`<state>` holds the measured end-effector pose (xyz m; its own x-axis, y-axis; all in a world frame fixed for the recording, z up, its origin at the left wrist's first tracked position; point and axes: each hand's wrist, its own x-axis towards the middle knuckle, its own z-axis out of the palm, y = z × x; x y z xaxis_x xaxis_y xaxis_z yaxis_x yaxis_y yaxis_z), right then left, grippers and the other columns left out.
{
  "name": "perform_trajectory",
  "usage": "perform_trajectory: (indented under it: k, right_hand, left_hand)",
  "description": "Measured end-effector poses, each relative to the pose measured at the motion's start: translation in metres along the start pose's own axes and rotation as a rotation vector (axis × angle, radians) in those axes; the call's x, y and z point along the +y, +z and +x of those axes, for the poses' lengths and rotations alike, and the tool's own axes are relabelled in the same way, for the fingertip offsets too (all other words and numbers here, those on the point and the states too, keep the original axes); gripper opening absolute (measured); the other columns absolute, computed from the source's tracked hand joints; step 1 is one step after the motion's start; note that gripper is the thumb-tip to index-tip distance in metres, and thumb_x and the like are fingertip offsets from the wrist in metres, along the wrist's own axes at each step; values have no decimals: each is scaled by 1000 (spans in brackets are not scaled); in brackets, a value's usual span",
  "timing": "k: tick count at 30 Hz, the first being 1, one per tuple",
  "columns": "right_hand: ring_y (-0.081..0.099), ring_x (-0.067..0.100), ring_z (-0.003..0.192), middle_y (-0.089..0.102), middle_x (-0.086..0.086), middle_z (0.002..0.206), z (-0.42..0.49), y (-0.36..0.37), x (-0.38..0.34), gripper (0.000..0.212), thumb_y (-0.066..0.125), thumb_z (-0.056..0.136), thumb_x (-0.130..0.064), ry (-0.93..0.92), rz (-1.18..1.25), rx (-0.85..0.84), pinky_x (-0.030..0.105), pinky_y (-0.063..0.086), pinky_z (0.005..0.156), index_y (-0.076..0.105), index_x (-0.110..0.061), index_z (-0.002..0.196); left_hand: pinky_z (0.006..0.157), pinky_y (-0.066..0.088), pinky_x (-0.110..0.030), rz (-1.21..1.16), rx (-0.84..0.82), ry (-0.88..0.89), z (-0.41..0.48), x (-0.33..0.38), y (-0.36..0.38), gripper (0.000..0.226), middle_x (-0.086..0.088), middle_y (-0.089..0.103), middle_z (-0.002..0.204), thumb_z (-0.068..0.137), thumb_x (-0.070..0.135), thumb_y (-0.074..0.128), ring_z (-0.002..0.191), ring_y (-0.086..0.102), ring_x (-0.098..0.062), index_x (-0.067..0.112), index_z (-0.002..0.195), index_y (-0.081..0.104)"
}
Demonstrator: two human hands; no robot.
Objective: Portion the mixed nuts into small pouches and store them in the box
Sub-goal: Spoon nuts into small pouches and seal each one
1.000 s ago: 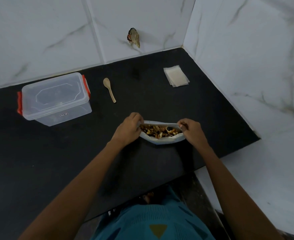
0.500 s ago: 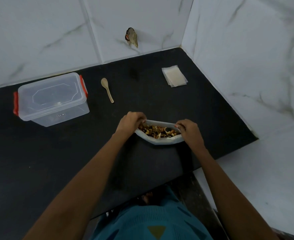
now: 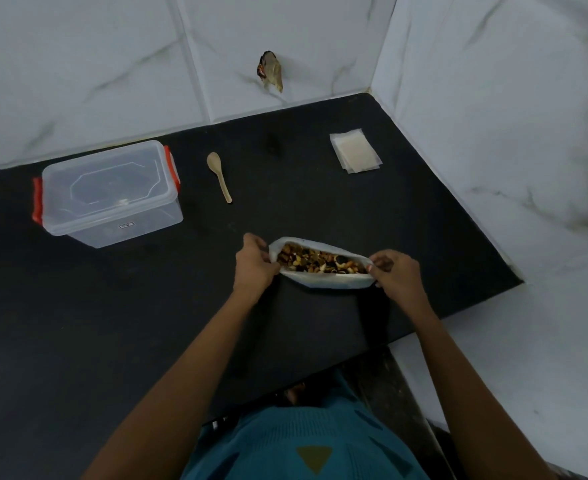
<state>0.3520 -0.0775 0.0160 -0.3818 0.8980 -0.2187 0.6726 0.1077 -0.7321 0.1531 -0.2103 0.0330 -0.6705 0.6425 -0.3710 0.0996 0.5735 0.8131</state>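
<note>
Spreading the bag's mouth is, we judge, the step in hand, and we work it from both ends. Our left hand (image 3: 256, 265) pinches the left corner of the bag (image 3: 323, 281), fingers curled over the rim. Our right hand (image 3: 394, 275) pinches the right corner the same way, so the opening stands as a long slit with the nuts (image 3: 320, 262) showing inside. To do it well we should pull the two corners evenly and gently, low against the counter (image 3: 320, 209), so the soft wall does not tip and spill, and leave the mouth wide enough for a spoon to pass. The bag rests on the counter near its front edge, between our hands. As for materials, from the left: the box (image 3: 109, 192) is clear, stiff plastic, rectangular with rounded corners, its lid on and red clips at both short ends. It stands well apart from the bag. The spoon (image 3: 219, 176) near it is pale wood, small, with an oval bowl and a slim handle, and it lies flat. The bag is white, thin and pliant. The nuts are brown, tan and dark pieces, hard and loose, likely to roll. At the far right the pouches (image 3: 354, 152) lie in a flat stack of thin, pale, translucent sheets, probably slippery to part.
</note>
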Motion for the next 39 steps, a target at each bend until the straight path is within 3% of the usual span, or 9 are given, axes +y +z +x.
perform_trajectory:
  k: [4,8,12,15,21,27,30,33,39]
  right_hand:
    - [53,11,94,57,-2,103,5,-8,-15,29,70,80,-26,-17,-240,-134,32,47,82,59,-18,106]
    - [54,15,106,57,2,114,13,9,-41,33,68,82,-20,-240,-147,-200,32,45,92,62,-12,113]
    - [60,14,97,63,3,110,22,25,-53,24,63,86,-18,-315,-229,-274,31,48,86,66,-13,110]
    - [60,12,92,67,1,106,26,23,-52,21,58,89,-18,-305,-281,-232,27,47,81,67,-14,108]
    - [60,11,85,68,6,97,24,19,-35,16,61,87,-12,-69,-68,-103,26,49,76,69,-7,101]
    - [63,16,81,67,10,97,16,25,-30,16,63,86,-8,61,134,-14,34,56,76,66,-4,101]
    - [63,19,89,67,10,101,17,29,-26,22,65,85,-12,52,85,-42,38,55,82,64,-3,106]
    - [60,13,86,66,7,100,17,27,-26,25,66,84,-13,35,72,-45,29,52,79,63,-4,108]
    - [60,10,84,67,7,98,19,26,-34,21,62,86,-8,-8,89,15,22,49,74,63,-5,106]
  left_hand:
    - [84,50,-31,-69,100,11,-3,2,7,40,-1,48,99,84,9,65,97,53,-16,7,114,39]
    - [86,53,-42,-156,40,-90,-15,-7,26,46,-10,39,115,84,24,66,102,53,-21,16,106,27]
    - [77,57,-39,-336,-39,-221,-28,-4,42,39,-3,45,92,88,16,61,74,58,-16,13,101,25]
    - [80,57,-37,-354,-27,-210,-24,-1,41,36,-2,47,91,86,9,61,74,59,-13,12,102,28]
    - [81,54,-39,-111,41,-67,-1,7,18,31,-6,56,91,83,8,64,87,61,-22,15,100,39]
    - [58,41,-15,60,107,106,13,23,22,9,4,50,80,89,8,57,69,49,-6,12,89,49]
    - [71,46,-25,23,65,65,9,16,35,18,-1,52,97,89,16,59,85,52,-11,13,100,46]
    - [85,49,-32,-20,4,35,4,6,44,36,-3,50,110,82,13,67,101,53,-15,16,107,40]
    - [83,50,-24,-203,-51,55,4,13,40,31,3,52,108,86,0,59,102,57,-13,19,104,42]
